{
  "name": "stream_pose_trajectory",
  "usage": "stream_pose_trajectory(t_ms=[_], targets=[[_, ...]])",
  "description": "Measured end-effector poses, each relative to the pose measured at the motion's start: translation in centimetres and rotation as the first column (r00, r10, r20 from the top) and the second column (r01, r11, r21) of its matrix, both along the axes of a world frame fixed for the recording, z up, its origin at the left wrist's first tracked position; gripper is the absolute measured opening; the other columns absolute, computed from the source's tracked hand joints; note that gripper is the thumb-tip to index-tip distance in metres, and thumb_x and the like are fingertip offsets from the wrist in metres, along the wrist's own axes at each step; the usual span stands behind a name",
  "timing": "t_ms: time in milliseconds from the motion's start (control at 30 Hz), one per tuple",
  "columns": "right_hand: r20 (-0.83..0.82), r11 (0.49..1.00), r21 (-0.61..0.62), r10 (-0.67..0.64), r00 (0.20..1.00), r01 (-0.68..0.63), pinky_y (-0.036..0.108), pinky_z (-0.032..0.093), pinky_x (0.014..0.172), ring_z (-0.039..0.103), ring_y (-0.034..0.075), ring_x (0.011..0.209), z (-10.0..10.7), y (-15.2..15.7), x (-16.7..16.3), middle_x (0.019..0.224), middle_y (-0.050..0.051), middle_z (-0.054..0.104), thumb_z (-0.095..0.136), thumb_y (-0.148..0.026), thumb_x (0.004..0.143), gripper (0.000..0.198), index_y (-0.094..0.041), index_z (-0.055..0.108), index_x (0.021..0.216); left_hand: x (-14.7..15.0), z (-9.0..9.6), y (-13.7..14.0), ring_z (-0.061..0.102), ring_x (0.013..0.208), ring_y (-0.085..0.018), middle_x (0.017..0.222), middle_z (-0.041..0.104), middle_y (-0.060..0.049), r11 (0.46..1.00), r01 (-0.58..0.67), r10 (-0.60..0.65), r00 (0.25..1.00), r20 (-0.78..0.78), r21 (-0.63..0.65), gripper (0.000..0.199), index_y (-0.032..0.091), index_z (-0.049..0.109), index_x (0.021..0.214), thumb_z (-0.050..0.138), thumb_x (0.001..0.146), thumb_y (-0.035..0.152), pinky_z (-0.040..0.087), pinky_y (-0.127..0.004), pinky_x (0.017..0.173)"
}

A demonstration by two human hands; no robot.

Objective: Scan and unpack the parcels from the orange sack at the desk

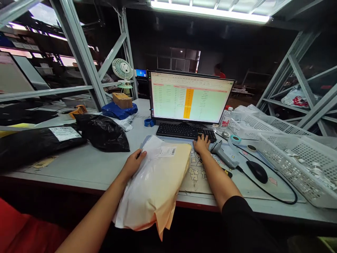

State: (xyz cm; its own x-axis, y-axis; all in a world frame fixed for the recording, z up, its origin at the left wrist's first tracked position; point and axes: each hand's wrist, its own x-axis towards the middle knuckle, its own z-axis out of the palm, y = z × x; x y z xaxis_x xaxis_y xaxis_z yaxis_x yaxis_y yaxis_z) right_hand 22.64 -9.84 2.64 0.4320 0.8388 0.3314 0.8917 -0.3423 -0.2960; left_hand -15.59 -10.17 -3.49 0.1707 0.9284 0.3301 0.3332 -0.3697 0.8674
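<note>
My left hand (135,161) is closed on the left edge of a plastic mailer bag (155,189), white on one side and yellowish on the other. The bag is bulky, bears a white barcode label (167,151) near its top, and its lower end hangs past the desk's front edge. Fingers spread, my right hand (202,144) rests on the right part of a black keyboard (173,130). Behind the keyboard stands a monitor (168,100) showing a spreadsheet with an orange column. A grey barcode scanner (223,154) lies just right of my right hand.
Black plastic parcels (105,131) lie on the left of the desk, near a blue package (118,109) with a small cardboard box (122,101) on top. A black mouse (257,172), cables and white plastic baskets (286,172) occupy the right. Metal shelf posts (79,52) rise behind.
</note>
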Motion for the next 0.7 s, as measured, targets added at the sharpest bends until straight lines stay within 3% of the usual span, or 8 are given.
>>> stream_pose_trajectory(t_ms=[100,233,267,333,433,500,600,700], targets=[[-0.032,1.0,0.005,0.014,0.999,-0.014,0.065,0.005,0.128,0.006,0.041,0.163,-0.4,-0.1,0.2,0.175,0.02,0.019,0.047,-0.041,0.105,0.056,-0.007,0.058,0.148,0.0,0.2,-0.2,0.055,0.075,-0.021,0.078,0.062,-0.002,0.999,0.023,-0.02,0.992,0.122,-0.024,0.056,0.017,0.065,0.089,0.06,0.08,0.073,0.042,-0.031,0.067],[-0.093,0.995,0.062,0.079,0.993,-0.074,0.062,-0.001,0.129,-0.001,0.039,0.164,0.9,-0.7,-1.0,0.176,0.022,0.011,0.041,-0.041,0.108,0.06,-0.002,0.051,0.153,0.2,0.6,-0.7,0.063,0.088,-0.026,0.099,0.071,-0.007,0.992,0.102,-0.078,0.957,0.278,-0.072,0.062,0.016,0.065,0.106,0.076,0.068,0.064,0.051,-0.033,0.075],[-0.115,0.991,0.076,0.12,0.986,-0.112,0.06,0.003,0.13,0.002,0.037,0.164,1.4,-0.9,-1.7,0.176,0.023,0.013,0.038,-0.041,0.11,0.06,-0.002,0.048,0.155,0.2,0.7,-0.8,0.064,0.093,-0.027,0.105,0.072,-0.008,0.99,0.12,-0.093,0.951,0.296,-0.072,0.066,0.015,0.065,0.11,0.078,0.066,0.063,0.053,-0.034,0.079],[-0.185,0.966,0.065,0.258,0.948,-0.25,0.051,0.021,0.129,0.027,0.033,0.159,2.5,-1.3,-3.2,0.169,0.023,0.034,0.032,-0.046,0.112,0.06,-0.006,0.052,0.153,0.3,0.8,-0.9,0.065,0.102,-0.03,0.114,0.072,-0.012,0.988,0.144,-0.117,0.942,0.314,-0.063,0.073,0.015,0.064,0.114,0.081,0.063,0.064,0.054,-0.037,0.087],[-0.35,0.845,-0.025,0.494,0.796,-0.535,0.035,0.051,0.108,0.066,0.025,0.123,4.1,-2.3,-5.5,0.134,0.013,0.071,0.036,-0.064,0.109,0.064,-0.015,0.073,0.129,0.5,0.8,-0.9,0.066,0.109,-0.032,0.124,0.07,-0.015,0.994,0.099,-0.082,0.949,0.303,-0.041,0.079,0.015,0.061,0.119,0.08,0.062,0.067,0.053,-0.041,0.096],[-0.452,0.747,-0.065,0.569,0.687,-0.661,0.031,0.058,0.093,0.072,0.022,0.105,5.2,-3.2,-6.6,0.117,0.009,0.078,0.04,-0.075,0.104,0.07,-0.016,0.078,0.113,0.5,0.7,-1.2,0.066,0.11,-0.033,0.128,0.068,-0.016,0.999,0.035,-0.033,0.962,0.272,-0.004,0.081,0.015,0.058,0.124,0.077,0.065,0.067,0.053,-0.042,0.098],[-0.642,0.621,-0.061,0.576,0.507,-0.782,0.029,0.06,0.082,0.072,0.022,0.096,7.0,-5.0,-7.2,0.11,0.01,0.078,0.052,-0.084,0.094,0.075,-0.014,0.077,0.105,0.4,1.2,-2.7,0.067,0.108,-0.031,0.122,0.069,-0.013,0.997,-0.014,0.0,0.983,0.183,0.075,0.07,0.016,0.055,0.129,0.069,0.078,0.062,0.054,-0.042,0.097],[-0.826,0.466,-0.02,0.491,0.278,-0.884,0.029,0.061,0.081,0.073,0.022,0.096,8.6,-8.0,-7.2,0.114,0.011,0.077,0.076,-0.084,0.074,0.077,-0.015,0.074,0.11,0.5,2.8,-5.6,0.066,0.11,-0.03,0.118,0.066,-0.011,0.934,-0.049,0.036,0.998,0.045,0.354,0.042,0.019,0.057,0.122,0.061,0.091,0.048,0.054,-0.043,0.101]])
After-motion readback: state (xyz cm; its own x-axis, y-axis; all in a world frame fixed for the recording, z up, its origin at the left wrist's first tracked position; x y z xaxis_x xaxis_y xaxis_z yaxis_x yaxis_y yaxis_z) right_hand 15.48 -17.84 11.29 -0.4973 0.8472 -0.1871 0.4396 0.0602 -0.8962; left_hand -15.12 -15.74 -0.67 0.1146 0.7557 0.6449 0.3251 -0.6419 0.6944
